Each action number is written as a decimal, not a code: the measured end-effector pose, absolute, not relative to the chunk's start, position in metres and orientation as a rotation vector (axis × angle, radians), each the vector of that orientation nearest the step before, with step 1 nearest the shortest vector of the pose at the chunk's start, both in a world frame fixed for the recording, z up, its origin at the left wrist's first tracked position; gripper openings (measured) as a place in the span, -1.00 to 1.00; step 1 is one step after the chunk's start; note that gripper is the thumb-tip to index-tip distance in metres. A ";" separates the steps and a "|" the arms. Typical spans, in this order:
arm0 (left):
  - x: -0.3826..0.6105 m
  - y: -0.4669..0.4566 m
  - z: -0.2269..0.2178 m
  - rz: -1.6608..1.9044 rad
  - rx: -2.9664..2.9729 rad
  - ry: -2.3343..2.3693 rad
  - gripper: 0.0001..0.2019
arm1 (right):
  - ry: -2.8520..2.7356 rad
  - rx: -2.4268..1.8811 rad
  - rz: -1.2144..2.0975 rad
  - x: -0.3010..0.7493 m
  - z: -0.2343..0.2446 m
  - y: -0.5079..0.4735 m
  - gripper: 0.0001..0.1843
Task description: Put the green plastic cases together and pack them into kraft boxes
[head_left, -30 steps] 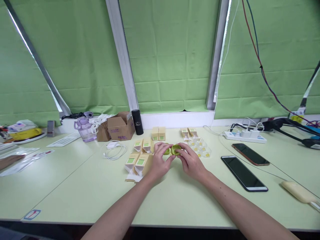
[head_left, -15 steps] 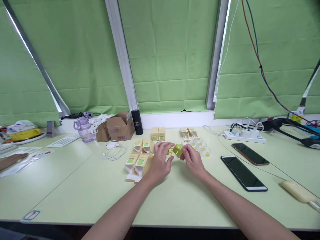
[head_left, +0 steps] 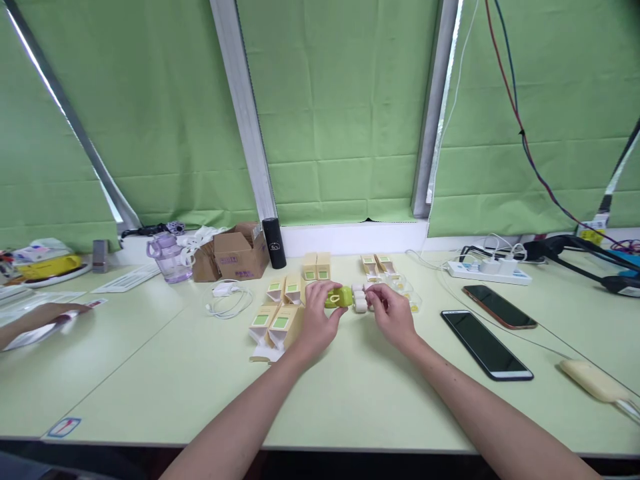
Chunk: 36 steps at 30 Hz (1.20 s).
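My left hand (head_left: 319, 322) grips a small green case (head_left: 339, 297) just above the pale green table (head_left: 150, 373). My right hand (head_left: 393, 315) is closed in a pinch on a row of small white pieces (head_left: 359, 297) right beside the green case. Tan boxes with green labels (head_left: 280, 310) lie to the left of my left hand. Two more (head_left: 317, 266) stand behind it. Clear round containers with yellow centres (head_left: 407, 297) sit behind my right hand, partly hidden by it.
Two phones (head_left: 487, 347) lie at the right, a power strip (head_left: 490, 270) behind them. A brown carton (head_left: 240, 253), black cylinder (head_left: 275, 243), purple bottle (head_left: 166, 254) and white cable (head_left: 227, 298) stand at the back left. Another person's hand (head_left: 45, 315) rests at the far left.
The green case went from both hands to my left hand alone, and my right hand now pinches white pieces beside it. The other person's hand at far left reached further in.
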<state>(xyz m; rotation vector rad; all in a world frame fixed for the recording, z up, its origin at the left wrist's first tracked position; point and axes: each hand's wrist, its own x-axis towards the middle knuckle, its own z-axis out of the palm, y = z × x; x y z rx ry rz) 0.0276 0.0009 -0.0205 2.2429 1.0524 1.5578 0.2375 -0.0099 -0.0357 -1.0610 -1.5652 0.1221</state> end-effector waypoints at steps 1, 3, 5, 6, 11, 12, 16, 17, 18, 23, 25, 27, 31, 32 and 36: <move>0.027 0.003 -0.021 1.557 2.144 1.058 -0.59 | -1.579 -1.089 0.031 0.240 -0.038 -0.008 -0.78; 0.027 0.008 -0.023 1.544 1.967 1.048 -0.57 | -1.618 -1.140 -0.109 0.242 -0.042 -0.004 -0.88; 0.026 0.013 -0.025 1.522 1.854 0.995 -0.56 | -1.692 -1.169 -0.194 0.243 -0.046 -0.001 -0.82; 0.026 0.015 -0.026 1.513 1.822 0.955 -0.55 | -1.735 -1.177 -0.231 0.243 -0.047 0.000 -0.79; 0.027 0.018 -0.024 1.490 1.740 0.781 -0.52 | -1.869 -1.211 -0.411 0.245 -0.052 0.006 -0.68; 0.027 0.018 -0.023 1.478 1.719 0.761 -0.51 | -1.877 -1.220 -0.431 0.245 -0.053 0.007 -0.65; 0.027 0.018 -0.022 1.436 1.605 0.697 -0.48 | -1.908 -1.229 -0.508 0.245 -0.059 0.012 -0.60; 0.026 0.018 -0.022 1.428 1.577 0.690 -0.47 | -1.921 -1.226 -0.530 0.244 -0.059 0.012 -0.61; 0.026 0.018 -0.022 1.421 1.553 0.686 -0.46 | -1.936 -1.232 -0.547 0.243 -0.060 0.013 -0.63; 0.027 0.017 -0.022 1.388 1.483 0.682 -0.40 | -2.054 -1.454 -0.483 0.237 -0.054 0.008 -0.71; 0.027 0.016 -0.022 1.383 1.471 0.681 -0.39 | -2.086 -1.528 -0.446 0.235 -0.051 0.006 -0.72; 0.027 0.015 -0.021 1.384 1.468 0.685 -0.40 | -2.096 -1.557 -0.442 0.235 -0.050 0.006 -0.75; 0.027 0.016 -0.022 1.393 1.481 0.696 -0.43 | -2.098 -1.551 -0.457 0.235 -0.051 0.007 -0.77; 0.027 0.016 -0.022 1.396 1.488 0.705 -0.44 | -2.096 -1.541 -0.451 0.235 -0.052 0.007 -0.77; 0.025 0.020 -0.023 1.445 1.507 0.795 -0.46 | -2.005 -1.460 -0.355 0.235 -0.051 0.005 -0.74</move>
